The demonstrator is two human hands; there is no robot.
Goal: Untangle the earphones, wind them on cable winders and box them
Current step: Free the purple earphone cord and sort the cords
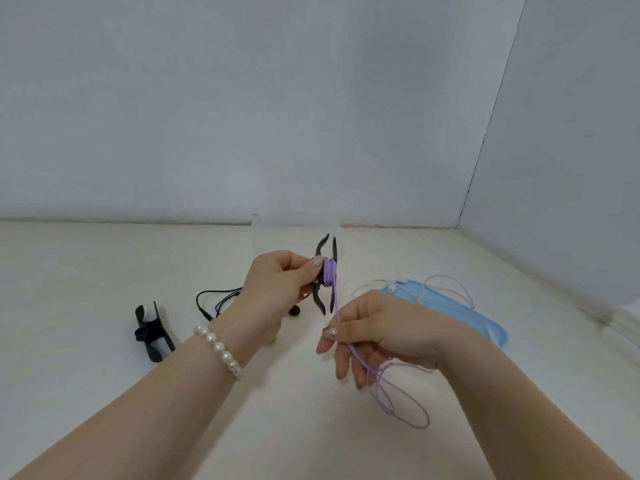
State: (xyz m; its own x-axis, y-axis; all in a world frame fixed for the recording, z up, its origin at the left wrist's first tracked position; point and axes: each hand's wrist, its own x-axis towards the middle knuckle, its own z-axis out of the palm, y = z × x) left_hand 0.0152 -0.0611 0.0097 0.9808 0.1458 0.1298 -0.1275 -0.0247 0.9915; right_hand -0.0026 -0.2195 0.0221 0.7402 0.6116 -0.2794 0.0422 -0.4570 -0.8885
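Note:
My left hand [277, 285] holds a black cable winder [323, 271] above the table, thumb pressed on several turns of purple earphone cable [330, 271] wrapped around its middle. From the winder the purple cable runs down to my right hand [374, 334], which pinches it between thumb and fingers; loose purple loops [398, 396] hang below that hand. Black earphones [221, 299] lie on the table behind my left wrist. White earphones [426, 289] rest on a blue lid [464, 313] to the right. A second black winder [152, 330] lies at the left.
A clear plastic box [294, 223] stands at the back against the wall, faint to see. The white table meets grey walls at the back and right. Something white [623, 317] sits at the right edge.

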